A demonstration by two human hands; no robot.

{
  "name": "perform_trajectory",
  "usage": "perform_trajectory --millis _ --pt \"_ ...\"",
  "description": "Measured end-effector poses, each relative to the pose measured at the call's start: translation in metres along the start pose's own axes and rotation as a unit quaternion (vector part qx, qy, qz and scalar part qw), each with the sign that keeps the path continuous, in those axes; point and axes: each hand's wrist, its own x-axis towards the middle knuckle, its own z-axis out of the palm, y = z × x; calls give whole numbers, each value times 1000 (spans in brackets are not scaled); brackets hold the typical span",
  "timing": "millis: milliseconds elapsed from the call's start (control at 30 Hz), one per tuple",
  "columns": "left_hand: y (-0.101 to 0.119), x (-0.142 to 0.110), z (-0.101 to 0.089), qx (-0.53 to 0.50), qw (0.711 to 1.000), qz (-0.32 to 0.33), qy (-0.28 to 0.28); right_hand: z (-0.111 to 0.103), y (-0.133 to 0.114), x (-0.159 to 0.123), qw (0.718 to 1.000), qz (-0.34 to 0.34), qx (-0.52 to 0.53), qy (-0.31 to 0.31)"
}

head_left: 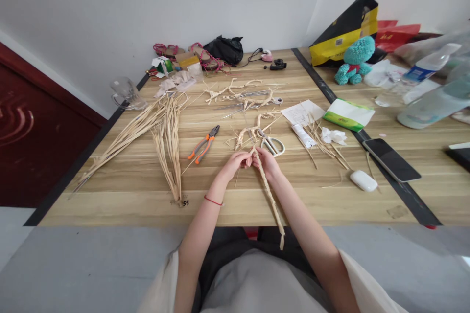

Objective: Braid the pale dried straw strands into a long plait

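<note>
A long, pale braided straw strip (270, 196) runs from my fingers down past the table's front edge, its lower end over my lap. My right hand (268, 163) is closed around the strip's upper part. Beside it, my left hand (238, 162) pinches at the same upper end, the fingertips of both hands nearly touching. Just beyond my hands lie a curved woven straw piece (249, 132) and white-handled scissors (274, 146). Orange-handled pliers (205, 144) rest to the left. Exactly how the straw passes between my fingertips is too small to make out.
Long straw bundles (172, 132) spread across the left side, near a glass mug (127, 93). More woven pieces (235, 89) lie farther back. At right are a white tube (303, 135), a tissue pack (348, 113), a phone (391, 159) and a white earbud case (363, 181).
</note>
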Motion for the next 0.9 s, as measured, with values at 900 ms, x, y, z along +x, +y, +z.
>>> perform_trajectory --millis 900 --pt "-9 5 0 93 994 -43 37 -2 1 3 1000 7 7 19"
